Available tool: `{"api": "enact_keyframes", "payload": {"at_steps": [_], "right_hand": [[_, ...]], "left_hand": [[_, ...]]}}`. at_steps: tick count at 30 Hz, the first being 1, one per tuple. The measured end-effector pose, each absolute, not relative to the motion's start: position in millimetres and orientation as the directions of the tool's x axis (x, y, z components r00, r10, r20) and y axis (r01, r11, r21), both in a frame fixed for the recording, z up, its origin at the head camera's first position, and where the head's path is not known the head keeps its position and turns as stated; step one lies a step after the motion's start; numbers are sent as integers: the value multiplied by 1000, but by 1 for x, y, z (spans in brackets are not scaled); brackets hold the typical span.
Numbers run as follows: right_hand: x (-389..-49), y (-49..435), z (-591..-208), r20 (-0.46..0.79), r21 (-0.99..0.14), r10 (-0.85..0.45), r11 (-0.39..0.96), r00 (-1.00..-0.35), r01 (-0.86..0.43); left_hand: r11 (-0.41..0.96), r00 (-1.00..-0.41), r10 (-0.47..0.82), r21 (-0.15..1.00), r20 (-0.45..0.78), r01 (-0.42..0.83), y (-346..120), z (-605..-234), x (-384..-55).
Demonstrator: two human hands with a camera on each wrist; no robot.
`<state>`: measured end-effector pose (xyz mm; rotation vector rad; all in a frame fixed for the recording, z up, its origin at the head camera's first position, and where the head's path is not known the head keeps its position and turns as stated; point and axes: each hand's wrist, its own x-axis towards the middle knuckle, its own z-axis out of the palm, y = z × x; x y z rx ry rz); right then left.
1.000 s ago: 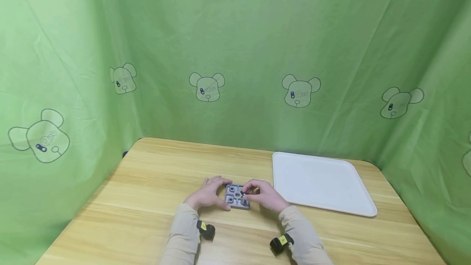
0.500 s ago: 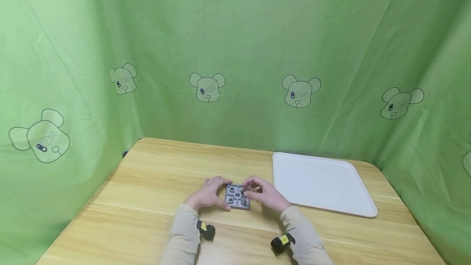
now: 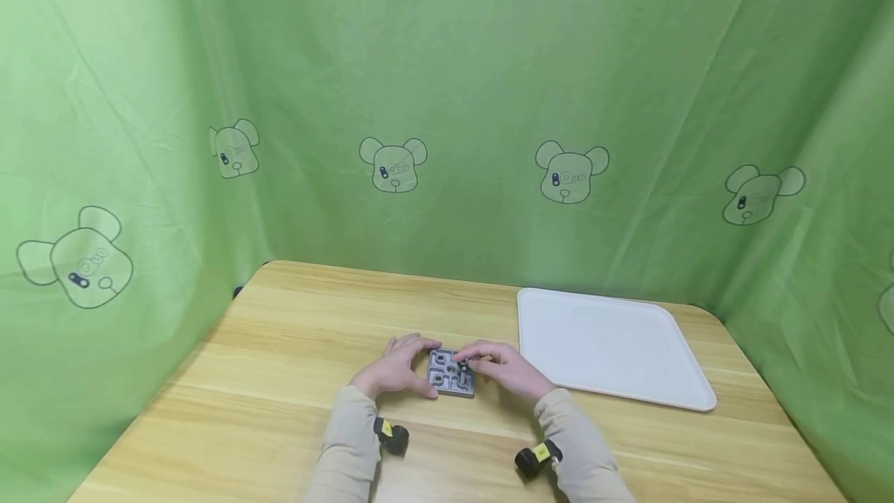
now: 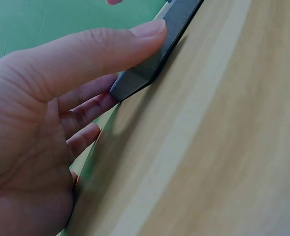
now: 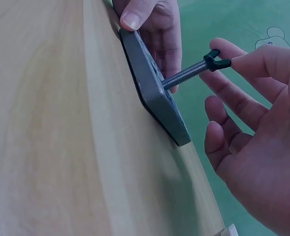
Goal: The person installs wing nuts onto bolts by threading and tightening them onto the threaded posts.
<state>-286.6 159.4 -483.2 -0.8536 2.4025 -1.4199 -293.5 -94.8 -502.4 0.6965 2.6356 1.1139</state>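
A square grey plate [image 3: 455, 393] with recessed pockets lies near the middle of the table, in front of me. My left hand [image 3: 391, 371] grips its left side, thumb at the near edge and fingers at the far edge. Out of the plate's right half stands a threaded wing screw [image 5: 186, 74] with a dark green winged head. At that head my right hand [image 3: 515, 372] pinches with thumb and index finger, the thumb tip against one wing. Its other fingers are bent beside the screw in the right wrist view. The screw's lower end is hidden in the plate.
A white tray [image 3: 615, 348] lies at the back right of the wooden table [image 3: 279, 425]. Green curtains [image 3: 482, 99] with bear-head prints hang behind and at both sides. A black camera [image 3: 395, 439] sits on each wrist.
The right hand's index finger and thumb have shifted around the screw's head, and more of the screw shows. The right wrist has moved slightly right. Left hand and plate stay put.
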Motion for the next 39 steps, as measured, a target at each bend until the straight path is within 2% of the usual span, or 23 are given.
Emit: {"api": "enact_keyframes", "payload": {"at_steps": [20,39], "right_hand": [[-286,153,-485,65,-876,-510,382,-858,-293],[-288,156,-485,56,-883,-476,387,-878,-266]], "left_hand": [[613,-872,489,712,-4,341,-95,-504,-294],[598,-872,490,722,13,347,-95,-505,-295]]}}
